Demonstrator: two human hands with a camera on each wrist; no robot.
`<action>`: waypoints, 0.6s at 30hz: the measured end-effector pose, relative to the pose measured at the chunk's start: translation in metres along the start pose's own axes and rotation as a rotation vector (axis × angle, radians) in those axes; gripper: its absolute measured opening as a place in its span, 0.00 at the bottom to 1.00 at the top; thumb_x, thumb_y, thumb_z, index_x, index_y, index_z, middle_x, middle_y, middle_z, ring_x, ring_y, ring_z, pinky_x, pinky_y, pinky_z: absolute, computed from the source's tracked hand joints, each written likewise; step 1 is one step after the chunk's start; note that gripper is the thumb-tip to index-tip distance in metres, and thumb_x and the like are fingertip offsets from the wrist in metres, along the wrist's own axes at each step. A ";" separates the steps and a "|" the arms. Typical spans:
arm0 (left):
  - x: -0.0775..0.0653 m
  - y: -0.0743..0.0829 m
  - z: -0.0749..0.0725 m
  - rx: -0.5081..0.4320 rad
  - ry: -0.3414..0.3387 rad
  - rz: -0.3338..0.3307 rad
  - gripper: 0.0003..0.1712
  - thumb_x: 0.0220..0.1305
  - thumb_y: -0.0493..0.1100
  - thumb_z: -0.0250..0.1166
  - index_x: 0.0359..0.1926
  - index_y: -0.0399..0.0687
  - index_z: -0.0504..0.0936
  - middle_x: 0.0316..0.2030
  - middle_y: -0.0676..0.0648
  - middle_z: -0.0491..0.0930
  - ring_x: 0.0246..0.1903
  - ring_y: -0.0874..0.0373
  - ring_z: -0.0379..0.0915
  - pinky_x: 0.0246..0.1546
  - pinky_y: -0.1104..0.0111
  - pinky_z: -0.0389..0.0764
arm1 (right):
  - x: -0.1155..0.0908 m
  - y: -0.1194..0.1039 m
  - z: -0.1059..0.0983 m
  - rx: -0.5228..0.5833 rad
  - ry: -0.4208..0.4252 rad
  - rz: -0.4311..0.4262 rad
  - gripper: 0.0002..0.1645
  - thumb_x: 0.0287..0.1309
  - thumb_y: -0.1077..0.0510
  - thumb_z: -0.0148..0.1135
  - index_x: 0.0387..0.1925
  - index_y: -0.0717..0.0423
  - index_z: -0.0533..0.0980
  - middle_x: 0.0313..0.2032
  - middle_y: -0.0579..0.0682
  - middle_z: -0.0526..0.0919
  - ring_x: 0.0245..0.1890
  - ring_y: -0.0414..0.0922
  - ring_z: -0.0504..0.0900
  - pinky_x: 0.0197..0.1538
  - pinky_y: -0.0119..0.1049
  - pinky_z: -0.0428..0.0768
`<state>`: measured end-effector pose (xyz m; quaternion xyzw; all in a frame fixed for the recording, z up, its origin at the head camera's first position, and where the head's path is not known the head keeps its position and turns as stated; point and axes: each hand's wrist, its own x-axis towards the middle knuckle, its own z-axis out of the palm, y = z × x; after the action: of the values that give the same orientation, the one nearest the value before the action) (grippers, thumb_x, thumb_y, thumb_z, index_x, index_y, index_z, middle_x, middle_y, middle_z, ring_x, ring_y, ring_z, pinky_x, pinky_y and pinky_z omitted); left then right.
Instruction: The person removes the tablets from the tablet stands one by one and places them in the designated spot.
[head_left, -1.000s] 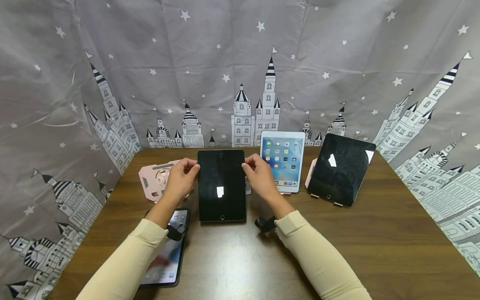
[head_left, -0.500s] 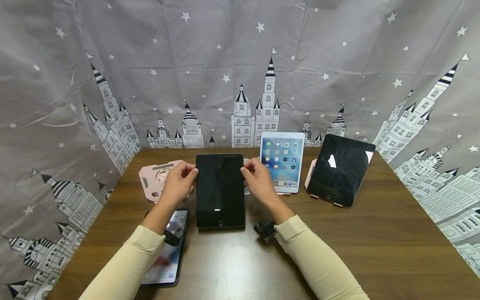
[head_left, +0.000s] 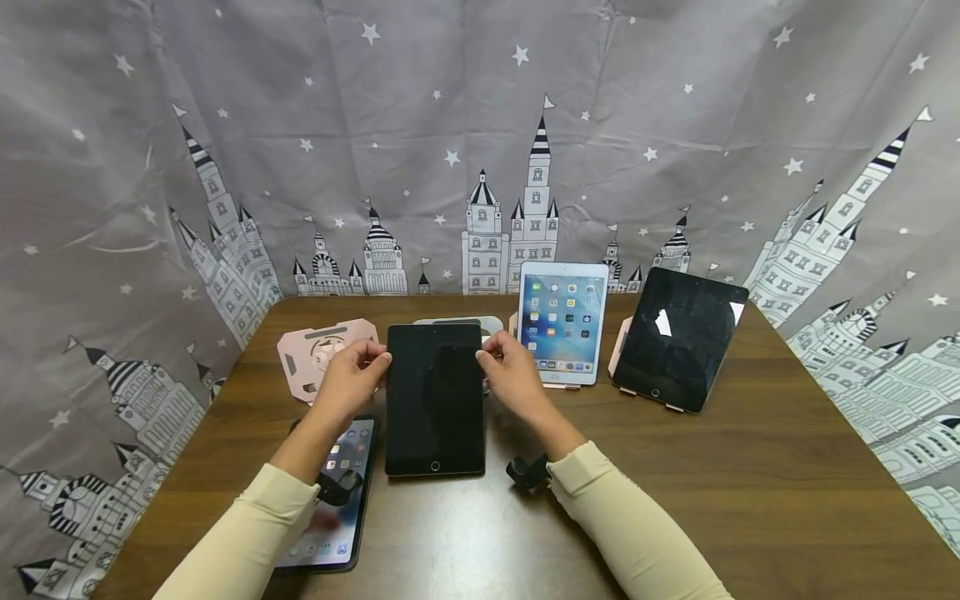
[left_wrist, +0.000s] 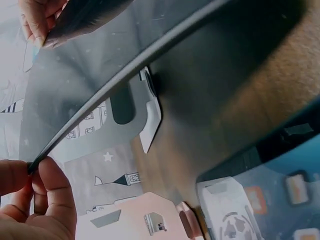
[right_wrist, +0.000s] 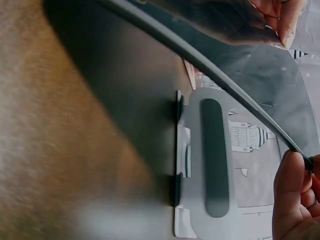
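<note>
Both hands hold a black tablet (head_left: 435, 408) with a dark screen and a round home button at its bottom. My left hand (head_left: 351, 375) pinches its left edge near the top, thumb in front. On the opposite edge, at about the same height, my right hand (head_left: 517, 375) pinches it likewise. Both wrist views show the tablet's thin edge between thumb and fingers, and its shadow falls on the wood. Behind the tablet stands a silver-grey tablet stand (right_wrist: 195, 150) with a dark pad and lower lips, mostly hidden in the head view.
A pink tablet stand (head_left: 300, 358) stands at the left. Below my left forearm lies a lit tablet (head_left: 341, 525) on the wooden table (head_left: 787, 467). A white tablet (head_left: 566, 325) and another black tablet (head_left: 678, 342) lean on stands at right. A castle-print curtain (head_left: 420, 125) hangs behind.
Both hands have brought the black tablet down toward me and slightly left. More of the silver-grey stand's top now shows behind it, and the bright reflection has left its screen.
</note>
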<state>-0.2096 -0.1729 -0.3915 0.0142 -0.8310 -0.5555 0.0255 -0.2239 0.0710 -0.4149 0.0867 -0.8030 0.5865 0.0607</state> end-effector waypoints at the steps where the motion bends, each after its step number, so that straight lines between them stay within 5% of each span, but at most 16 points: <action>1: -0.001 -0.001 0.000 0.011 -0.009 -0.007 0.10 0.72 0.36 0.58 0.47 0.32 0.77 0.37 0.40 0.75 0.32 0.52 0.73 0.34 0.66 0.82 | -0.001 0.001 0.000 0.007 -0.008 0.009 0.03 0.67 0.64 0.59 0.37 0.61 0.74 0.27 0.53 0.76 0.21 0.49 0.78 0.26 0.36 0.80; 6: -0.007 -0.008 -0.002 0.046 -0.040 -0.033 0.09 0.73 0.36 0.57 0.47 0.32 0.77 0.37 0.40 0.75 0.33 0.53 0.74 0.40 0.58 0.83 | -0.007 0.006 0.003 0.019 -0.049 0.058 0.03 0.66 0.65 0.59 0.35 0.62 0.73 0.25 0.53 0.75 0.20 0.46 0.77 0.26 0.38 0.82; 18: -0.016 -0.017 -0.007 0.089 -0.080 -0.071 0.07 0.72 0.36 0.56 0.42 0.33 0.77 0.34 0.40 0.76 0.32 0.52 0.75 0.34 0.66 0.82 | -0.018 0.010 0.010 0.012 -0.127 0.132 0.05 0.68 0.64 0.58 0.34 0.61 0.72 0.21 0.53 0.75 0.19 0.54 0.80 0.25 0.41 0.82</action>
<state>-0.1933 -0.1853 -0.4048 0.0226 -0.8543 -0.5186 -0.0281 -0.2086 0.0655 -0.4309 0.0711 -0.8056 0.5874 -0.0295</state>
